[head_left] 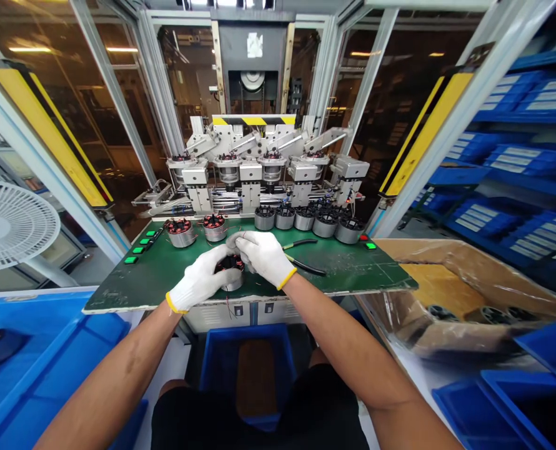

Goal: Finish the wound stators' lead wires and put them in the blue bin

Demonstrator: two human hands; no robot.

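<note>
White gloves with yellow cuffs cover both hands. My left hand (pixel 205 276) is closed round a motor stator (pixel 233 285) with copper-red windings, near the front of the green worktable (pixel 132 294). A thin loose wire dangles below it. Just above the stator, my right hand (pixel 263 255) is closed in a pinch, close to the left fingertips; what it grips, if anything, is hidden. Beside the right hand lie pliers (pixel 308 269) with black handles. Two more wound stators (pixel 180 234) sit behind on the left.
Several stators with black tops (pixel 325 224) line the table's back right. Behind stands a machine fixture (pixel 250 181) holding several stators. Green buttons (pixel 138 250) are at the left edge. A white fan (pixel 13 225), a blue bin (pixel 48 356) and a lined carton (pixel 413 250) flank the table.
</note>
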